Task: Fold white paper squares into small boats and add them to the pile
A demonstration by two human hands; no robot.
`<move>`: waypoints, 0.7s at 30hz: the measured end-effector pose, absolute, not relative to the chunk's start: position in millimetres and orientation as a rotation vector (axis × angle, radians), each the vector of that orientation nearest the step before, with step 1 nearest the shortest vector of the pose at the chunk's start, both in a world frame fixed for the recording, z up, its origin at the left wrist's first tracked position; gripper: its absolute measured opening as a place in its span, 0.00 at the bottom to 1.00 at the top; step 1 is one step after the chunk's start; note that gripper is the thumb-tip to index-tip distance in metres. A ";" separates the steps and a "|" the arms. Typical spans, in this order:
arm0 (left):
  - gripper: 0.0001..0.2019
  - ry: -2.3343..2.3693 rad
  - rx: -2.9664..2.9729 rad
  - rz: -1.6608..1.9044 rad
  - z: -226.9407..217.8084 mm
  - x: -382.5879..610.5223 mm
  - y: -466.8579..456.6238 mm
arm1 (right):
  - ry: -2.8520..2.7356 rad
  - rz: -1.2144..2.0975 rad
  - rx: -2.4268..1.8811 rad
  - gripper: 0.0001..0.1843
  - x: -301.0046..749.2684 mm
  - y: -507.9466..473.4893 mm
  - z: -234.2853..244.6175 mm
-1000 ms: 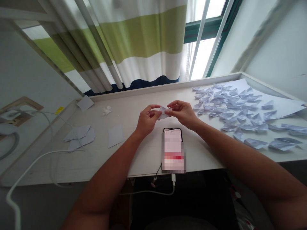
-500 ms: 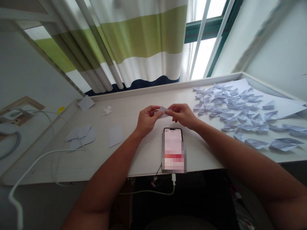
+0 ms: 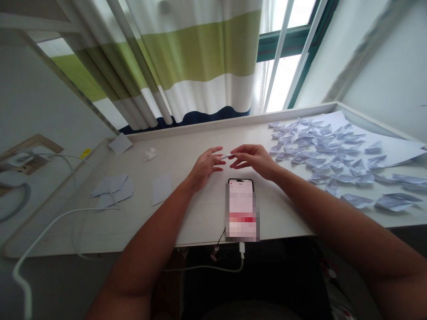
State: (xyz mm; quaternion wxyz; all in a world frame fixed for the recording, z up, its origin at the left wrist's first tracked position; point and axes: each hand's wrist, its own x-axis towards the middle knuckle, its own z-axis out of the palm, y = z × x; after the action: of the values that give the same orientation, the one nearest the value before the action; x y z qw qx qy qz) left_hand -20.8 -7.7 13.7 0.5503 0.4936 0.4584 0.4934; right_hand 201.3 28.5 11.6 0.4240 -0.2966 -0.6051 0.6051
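Lowered, left hand [image 3: 205, 166] and right hand [image 3: 255, 160] pinch folded paper [image 3: 226, 156] beyond phone [image 3: 240, 209].

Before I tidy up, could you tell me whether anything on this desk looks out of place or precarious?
The phone lies with its lower end at the front edge of the desk, its charging cable dangling below, so a tug could drag it off. A crumpled paper scrap sits alone near the curtain.

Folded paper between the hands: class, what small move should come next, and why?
Probably ease the folded paper open. Left hand and right hand each pinch one end, and it looks flat, unlike the opened paper boats at the right.
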 end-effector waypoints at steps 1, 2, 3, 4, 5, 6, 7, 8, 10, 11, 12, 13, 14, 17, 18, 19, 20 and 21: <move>0.25 1.045 1.127 1.160 14.9 -19.8 -8.7 | -1.507 1.514 -0.731 0.22 200.4 27.7 12.2; 0.26 1.015 1.107 1.166 15.4 -18.6 -9.4 | -1.506 1.507 -0.722 0.22 199.1 27.0 12.2; 0.27 0.996 1.105 1.182 15.3 -17.5 -9.9 | -1.508 1.491 -0.713 0.22 197.7 26.4 11.7; 0.29 0.989 1.117 1.202 14.7 -16.5 -10.1 | -1.510 1.468 -0.705 0.23 196.2 26.0 10.8; 0.30 0.988 1.134 1.221 13.8 -15.6 -10.1 | -1.509 1.444 -0.698 0.24 194.7 25.7 9.6; 0.30 0.990 1.149 1.236 12.8 -14.9 -10.0 | -1.504 1.423 -0.694 0.25 193.2 25.7 8.2; 0.30 0.990 1.158 1.248 11.8 -14.3 -9.9 | -1.493 1.409 -0.691 0.26 191.9 25.7 6.9; 0.29 0.987 1.163 1.257 10.9 -13.9 -9.6 | -1.477 1.402 -0.688 0.28 190.7 25.8 5.8; 0.28 0.981 1.178 1.272 9.4 -13.4 -9.1 | -1.441 1.404 -0.689 0.31 189.2 25.8 4.6; 0.27 0.983 1.194 1.281 8.7 -13.3 -8.8 | -1.430 1.411 -0.695 0.32 188.9 25.8 4.6; 0.25 0.993 1.217 1.291 8.2 -13.3 -8.6 | -1.425 1.419 -0.703 0.33 188.8 25.7 4.7; 0.24 1.010 1.246 1.299 7.7 -13.2 -8.6 | -1.428 1.429 -0.711 0.32 189.0 25.6 5.1; 0.22 1.028 1.278 1.300 7.3 -13.3 -8.7 | -1.437 1.440 -0.715 0.32 189.4 25.6 5.4; 0.18 1.045 1.361 1.260 7.8 -13.7 -10.1 | -1.500 1.459 -0.713 0.26 191.4 26.2 5.6; 0.18 1.034 1.377 1.235 8.5 -14.0 -10.7 | -1.523 1.456 -0.713 0.24 192.2 26.7 5.3; 0.18 1.022 1.387 1.207 9.3 -14.2 -11.4 | -1.542 1.450 -0.715 0.23 192.9 27.3 4.9; 0.18 1.011 1.391 1.182 10.1 -14.5 -11.9 | -1.558 1.444 -0.717 0.22 193.6 28.0 4.5; 0.18 1.007 1.391 1.165 10.8 -14.7 -12.2 | -1.569 1.440 -0.719 0.22 194.2 28.6 4.1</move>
State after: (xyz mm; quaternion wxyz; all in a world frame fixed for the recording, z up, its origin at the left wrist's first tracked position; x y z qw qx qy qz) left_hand -14.7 -12.2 10.8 0.5082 0.5771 0.4181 0.4835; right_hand 194.2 28.6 4.1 0.4321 -0.2884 -0.6295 0.5778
